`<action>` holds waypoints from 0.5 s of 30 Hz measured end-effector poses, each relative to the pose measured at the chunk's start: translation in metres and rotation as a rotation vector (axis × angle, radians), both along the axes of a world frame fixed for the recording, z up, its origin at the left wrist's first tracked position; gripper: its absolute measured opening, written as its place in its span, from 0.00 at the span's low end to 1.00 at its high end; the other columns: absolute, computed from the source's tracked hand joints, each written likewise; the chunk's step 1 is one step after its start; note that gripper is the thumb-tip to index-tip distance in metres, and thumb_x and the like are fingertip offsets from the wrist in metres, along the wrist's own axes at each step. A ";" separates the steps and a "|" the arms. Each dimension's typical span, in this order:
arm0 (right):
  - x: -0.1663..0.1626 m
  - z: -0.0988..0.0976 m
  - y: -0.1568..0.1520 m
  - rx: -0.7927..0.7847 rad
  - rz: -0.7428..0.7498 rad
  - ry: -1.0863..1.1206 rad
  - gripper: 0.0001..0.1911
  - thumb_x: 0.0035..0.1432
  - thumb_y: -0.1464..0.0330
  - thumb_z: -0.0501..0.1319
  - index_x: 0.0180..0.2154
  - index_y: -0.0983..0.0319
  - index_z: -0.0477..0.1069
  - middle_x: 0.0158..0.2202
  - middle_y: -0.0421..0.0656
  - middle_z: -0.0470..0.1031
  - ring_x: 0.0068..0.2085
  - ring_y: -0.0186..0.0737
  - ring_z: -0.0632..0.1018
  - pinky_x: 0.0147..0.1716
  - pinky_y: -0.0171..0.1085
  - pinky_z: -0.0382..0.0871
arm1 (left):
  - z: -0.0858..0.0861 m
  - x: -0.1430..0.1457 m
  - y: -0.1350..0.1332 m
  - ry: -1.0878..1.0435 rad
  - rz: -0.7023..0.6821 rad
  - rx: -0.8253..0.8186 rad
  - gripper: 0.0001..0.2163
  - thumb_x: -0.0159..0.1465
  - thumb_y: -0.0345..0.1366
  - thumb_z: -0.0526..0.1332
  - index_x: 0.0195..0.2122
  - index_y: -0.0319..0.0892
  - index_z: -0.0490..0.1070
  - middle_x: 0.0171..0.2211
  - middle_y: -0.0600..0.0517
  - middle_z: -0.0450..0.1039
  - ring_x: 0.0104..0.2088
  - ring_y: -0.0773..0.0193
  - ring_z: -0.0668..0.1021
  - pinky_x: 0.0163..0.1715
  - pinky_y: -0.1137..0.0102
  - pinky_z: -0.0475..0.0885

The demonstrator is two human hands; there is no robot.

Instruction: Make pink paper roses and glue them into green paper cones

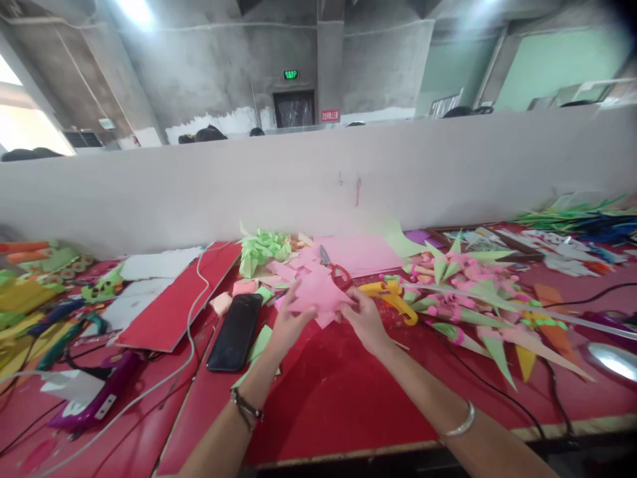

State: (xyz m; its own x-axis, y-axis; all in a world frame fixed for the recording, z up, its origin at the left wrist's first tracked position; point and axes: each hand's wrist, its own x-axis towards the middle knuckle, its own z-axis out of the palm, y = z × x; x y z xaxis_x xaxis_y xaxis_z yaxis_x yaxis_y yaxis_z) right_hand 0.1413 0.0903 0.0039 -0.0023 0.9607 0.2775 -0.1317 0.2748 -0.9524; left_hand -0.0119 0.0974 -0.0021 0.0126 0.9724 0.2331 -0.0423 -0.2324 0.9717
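Both my hands hold a pink paper cut-out (pixel 318 295) just above the red table (pixel 328 392). My left hand (pixel 288 325) grips its left edge, fingers partly spread along the paper. My right hand (pixel 362 318) pinches its right edge. Red-handled scissors (pixel 334 267) lie just behind the paper, and a yellow glue gun (pixel 393 297) lies right of my right hand. A black phone (pixel 235 332) lies flat left of my left hand.
Pink sheets (pixel 363 252) and a green paper bunch (pixel 261 249) sit at the back. Green and pink paper cones (pixel 472 292) spread to the right. A purple glue gun (pixel 94 398), white cable (pixel 192 332) and red sheet (pixel 179 299) are left. A grey partition (pixel 318 179) stands behind.
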 end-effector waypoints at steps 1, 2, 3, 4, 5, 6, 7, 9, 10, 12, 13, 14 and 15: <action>0.000 -0.003 -0.001 -0.002 0.000 -0.003 0.07 0.44 0.70 0.56 0.22 0.60 0.56 0.16 0.32 0.61 0.18 0.30 0.68 0.21 0.31 0.63 | -0.001 0.002 0.000 0.054 -0.002 0.018 0.21 0.49 0.37 0.63 0.45 0.39 0.67 0.33 0.50 0.72 0.32 0.67 0.74 0.36 0.71 0.68; 0.000 -0.006 -0.001 -0.003 0.004 -0.009 0.08 0.44 0.70 0.56 0.22 0.60 0.55 0.15 0.31 0.61 0.18 0.30 0.67 0.21 0.31 0.63 | -0.002 0.004 0.000 0.080 0.000 0.031 0.17 0.49 0.37 0.63 0.41 0.37 0.69 0.34 0.49 0.72 0.33 0.66 0.73 0.36 0.72 0.68; 0.000 -0.008 -0.002 -0.005 0.011 -0.018 0.08 0.44 0.70 0.57 0.22 0.60 0.55 0.15 0.31 0.61 0.18 0.30 0.67 0.20 0.31 0.62 | -0.002 0.005 -0.001 0.090 -0.001 0.038 0.15 0.50 0.37 0.62 0.39 0.37 0.70 0.34 0.49 0.73 0.33 0.66 0.74 0.36 0.72 0.68; 0.000 -0.010 -0.002 -0.006 0.023 -0.027 0.09 0.45 0.70 0.57 0.21 0.60 0.55 0.14 0.31 0.61 0.18 0.30 0.68 0.21 0.31 0.63 | -0.002 0.006 -0.003 0.091 0.004 0.038 0.15 0.52 0.37 0.61 0.40 0.37 0.69 0.33 0.49 0.73 0.31 0.66 0.74 0.35 0.73 0.68; 0.001 -0.011 -0.003 -0.008 0.033 -0.027 0.10 0.45 0.69 0.57 0.22 0.60 0.55 0.15 0.31 0.62 0.18 0.30 0.68 0.21 0.31 0.63 | -0.001 0.006 -0.005 0.089 0.009 0.031 0.16 0.53 0.37 0.59 0.42 0.37 0.68 0.31 0.50 0.73 0.29 0.67 0.74 0.33 0.73 0.68; 0.001 -0.012 -0.004 -0.012 0.038 -0.016 0.09 0.46 0.69 0.58 0.23 0.60 0.56 0.15 0.31 0.62 0.18 0.30 0.68 0.21 0.31 0.63 | -0.001 0.005 -0.006 0.091 0.013 0.020 0.18 0.54 0.37 0.59 0.45 0.37 0.66 0.29 0.51 0.73 0.28 0.67 0.74 0.33 0.73 0.68; 0.000 -0.013 -0.004 -0.021 0.033 0.009 0.08 0.46 0.68 0.58 0.26 0.60 0.57 0.16 0.31 0.64 0.18 0.30 0.69 0.22 0.31 0.64 | 0.000 0.005 -0.008 0.091 0.021 0.008 0.19 0.54 0.37 0.59 0.47 0.37 0.65 0.27 0.52 0.73 0.27 0.68 0.74 0.32 0.73 0.68; -0.003 -0.014 -0.007 -0.047 0.008 0.095 0.12 0.47 0.67 0.59 0.34 0.59 0.59 0.19 0.32 0.66 0.20 0.30 0.70 0.24 0.32 0.65 | 0.000 0.004 -0.008 0.089 0.046 -0.014 0.19 0.53 0.36 0.59 0.47 0.37 0.65 0.27 0.53 0.73 0.27 0.68 0.73 0.33 0.73 0.68; -0.004 -0.014 -0.008 -0.064 0.006 0.138 0.15 0.47 0.66 0.60 0.38 0.59 0.58 0.21 0.32 0.68 0.21 0.30 0.71 0.25 0.32 0.66 | -0.001 0.004 -0.008 0.090 0.061 -0.019 0.17 0.53 0.36 0.60 0.44 0.36 0.67 0.27 0.52 0.73 0.28 0.68 0.73 0.33 0.73 0.68; -0.009 -0.015 -0.011 -0.109 0.047 0.165 0.19 0.45 0.65 0.62 0.40 0.60 0.60 0.23 0.35 0.70 0.24 0.32 0.72 0.28 0.34 0.68 | -0.004 0.003 -0.007 0.098 0.074 -0.026 0.11 0.51 0.36 0.60 0.34 0.35 0.71 0.27 0.51 0.73 0.27 0.67 0.73 0.31 0.73 0.68; -0.010 -0.015 -0.013 -0.130 0.079 0.142 0.18 0.44 0.63 0.63 0.38 0.61 0.63 0.23 0.36 0.71 0.25 0.33 0.73 0.29 0.35 0.68 | -0.006 0.003 -0.006 0.106 0.067 -0.031 0.09 0.51 0.36 0.61 0.29 0.35 0.71 0.25 0.51 0.73 0.25 0.67 0.72 0.30 0.73 0.67; -0.012 -0.015 -0.014 -0.148 0.106 0.101 0.16 0.44 0.62 0.63 0.35 0.62 0.65 0.23 0.38 0.72 0.25 0.34 0.73 0.30 0.36 0.68 | -0.007 0.003 -0.005 0.114 0.052 -0.035 0.08 0.51 0.36 0.61 0.24 0.35 0.71 0.23 0.51 0.73 0.24 0.67 0.72 0.28 0.73 0.67; -0.013 -0.015 -0.015 -0.164 0.113 0.055 0.14 0.44 0.61 0.62 0.31 0.63 0.67 0.22 0.39 0.72 0.25 0.35 0.73 0.31 0.37 0.68 | -0.008 0.003 -0.005 0.118 0.034 -0.040 0.09 0.51 0.37 0.61 0.21 0.35 0.70 0.21 0.51 0.72 0.23 0.67 0.72 0.27 0.73 0.67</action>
